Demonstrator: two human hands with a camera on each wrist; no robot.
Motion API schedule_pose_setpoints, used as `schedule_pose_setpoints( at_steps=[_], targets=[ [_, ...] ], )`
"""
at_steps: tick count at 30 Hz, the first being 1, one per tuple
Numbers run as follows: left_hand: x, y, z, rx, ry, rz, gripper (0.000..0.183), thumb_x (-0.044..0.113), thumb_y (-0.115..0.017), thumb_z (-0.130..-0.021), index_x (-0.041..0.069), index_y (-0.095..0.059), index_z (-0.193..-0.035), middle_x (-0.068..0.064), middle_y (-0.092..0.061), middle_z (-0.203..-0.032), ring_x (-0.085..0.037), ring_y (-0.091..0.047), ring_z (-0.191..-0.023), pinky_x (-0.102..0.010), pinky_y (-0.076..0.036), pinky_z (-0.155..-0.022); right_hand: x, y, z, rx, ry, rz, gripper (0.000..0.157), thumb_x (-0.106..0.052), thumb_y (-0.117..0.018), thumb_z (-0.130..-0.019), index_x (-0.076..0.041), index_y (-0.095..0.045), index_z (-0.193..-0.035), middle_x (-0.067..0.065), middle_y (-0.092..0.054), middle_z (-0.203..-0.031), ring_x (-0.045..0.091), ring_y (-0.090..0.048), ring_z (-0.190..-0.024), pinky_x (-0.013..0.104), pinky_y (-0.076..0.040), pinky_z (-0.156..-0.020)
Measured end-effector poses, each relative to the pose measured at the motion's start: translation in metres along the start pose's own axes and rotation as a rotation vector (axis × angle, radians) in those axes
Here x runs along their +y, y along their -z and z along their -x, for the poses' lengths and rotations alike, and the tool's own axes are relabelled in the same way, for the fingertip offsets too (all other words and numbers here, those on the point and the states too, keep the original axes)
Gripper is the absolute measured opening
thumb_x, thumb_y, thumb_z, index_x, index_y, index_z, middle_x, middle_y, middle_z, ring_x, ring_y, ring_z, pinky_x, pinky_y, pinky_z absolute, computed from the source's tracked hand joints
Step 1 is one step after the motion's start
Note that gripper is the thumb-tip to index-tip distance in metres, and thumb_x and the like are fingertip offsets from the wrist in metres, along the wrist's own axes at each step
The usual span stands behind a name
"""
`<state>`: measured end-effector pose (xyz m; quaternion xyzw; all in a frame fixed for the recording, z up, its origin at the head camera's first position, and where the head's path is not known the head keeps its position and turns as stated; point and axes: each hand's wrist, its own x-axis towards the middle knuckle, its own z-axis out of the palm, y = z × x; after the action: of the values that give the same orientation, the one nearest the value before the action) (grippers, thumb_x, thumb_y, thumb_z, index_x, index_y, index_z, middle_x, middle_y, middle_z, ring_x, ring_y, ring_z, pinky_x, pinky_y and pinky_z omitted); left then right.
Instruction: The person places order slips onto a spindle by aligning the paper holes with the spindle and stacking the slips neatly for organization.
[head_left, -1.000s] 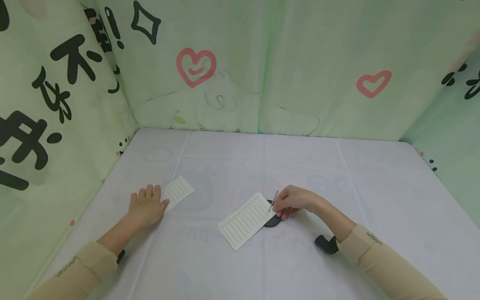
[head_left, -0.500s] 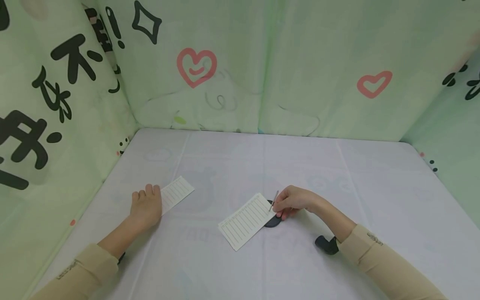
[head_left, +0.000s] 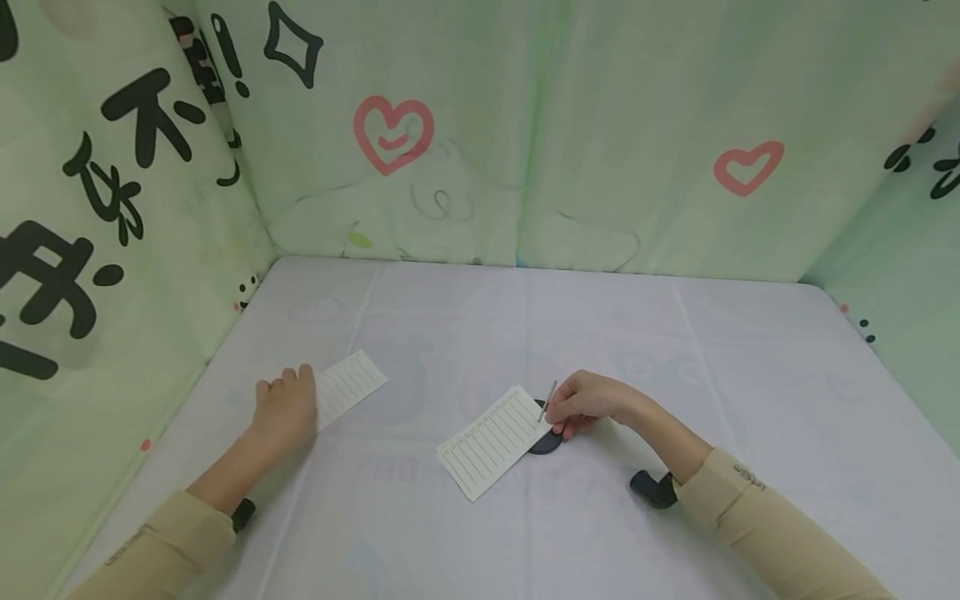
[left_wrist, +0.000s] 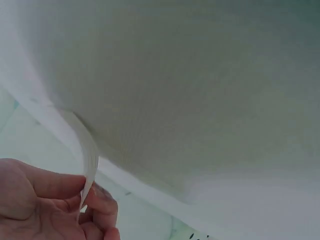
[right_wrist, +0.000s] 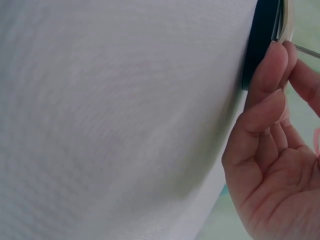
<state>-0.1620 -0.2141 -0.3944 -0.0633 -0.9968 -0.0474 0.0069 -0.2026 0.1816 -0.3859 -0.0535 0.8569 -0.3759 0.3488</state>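
My left hand pinches the near end of a small lined paper sheet at the left of the table. In the left wrist view that sheet bows upward between thumb and curled fingers. Toward the middle, a lined notepad lies partly over a dark round base. A thin metal rod slants up by the pad's right corner. My right hand grips that corner, with fingers low beside the base. In the right wrist view, the page edges and dark base meet the fingertips.
A white cloth covers the table. Pale green curtains printed with hearts and black characters hang at the back and both sides. Black wrist devices sit under the beige sleeves.
The left hand's fingers and thumb have drawn in from lying flat to pinching the sheet, and the hand has shifted slightly left. The right hand and notepad stay put.
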Motion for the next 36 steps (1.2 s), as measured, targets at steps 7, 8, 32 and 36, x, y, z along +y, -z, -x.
schedule_pose_setpoints(
  at_steps=[7, 8, 32, 36],
  targets=[
    [-0.013, 0.012, -0.015, -0.227, 0.076, 0.371, 0.017, 0.000, -0.040, -0.090, -0.012, -0.045, -0.101, -0.025, -0.055, -0.089, -0.031, -0.054, -0.077, -0.042, -0.041, -0.069, 0.001, 0.000, 0.000, -0.004, -0.001, -0.001, 0.011, -0.013, -0.064, -0.083, -0.003, -0.068, -0.080, -0.001, -0.063, -0.063, 0.010, -0.059, -0.057, 0.023, -0.042, -0.054],
    [-0.014, 0.014, -0.017, -0.241, 0.080, 0.432, 0.019, 0.001, -0.041, -0.090, -0.013, -0.045, -0.102, -0.025, -0.055, -0.091, -0.031, -0.054, -0.079, -0.040, -0.043, -0.068, 0.001, 0.000, 0.000, -0.004, 0.000, -0.002, 0.011, -0.013, -0.064, -0.083, -0.003, -0.068, -0.080, -0.001, -0.063, -0.063, 0.010, -0.059, -0.058, 0.023, -0.042, -0.054],
    [0.047, 0.023, -0.044, -0.467, 0.272, 1.166, 0.043, 0.017, -0.058, -0.089, -0.007, -0.047, -0.123, -0.003, -0.060, -0.091, -0.011, -0.054, -0.074, -0.023, -0.044, -0.067, 0.000, 0.002, 0.002, -0.020, 0.028, -0.013, 0.011, -0.012, -0.064, -0.083, -0.002, -0.067, -0.078, 0.000, -0.063, -0.062, 0.010, -0.059, -0.056, 0.022, -0.041, -0.052],
    [0.062, 0.026, -0.045, -0.483, 0.244, 1.207, 0.042, 0.015, -0.059, -0.089, -0.007, -0.047, -0.123, -0.003, -0.061, -0.090, -0.011, -0.056, -0.072, -0.023, -0.044, -0.066, 0.000, 0.003, 0.004, -0.022, 0.027, -0.016, 0.011, -0.012, -0.064, -0.082, -0.002, -0.068, -0.079, 0.000, -0.064, -0.063, 0.010, -0.060, -0.057, 0.022, -0.042, -0.053]
  ],
)
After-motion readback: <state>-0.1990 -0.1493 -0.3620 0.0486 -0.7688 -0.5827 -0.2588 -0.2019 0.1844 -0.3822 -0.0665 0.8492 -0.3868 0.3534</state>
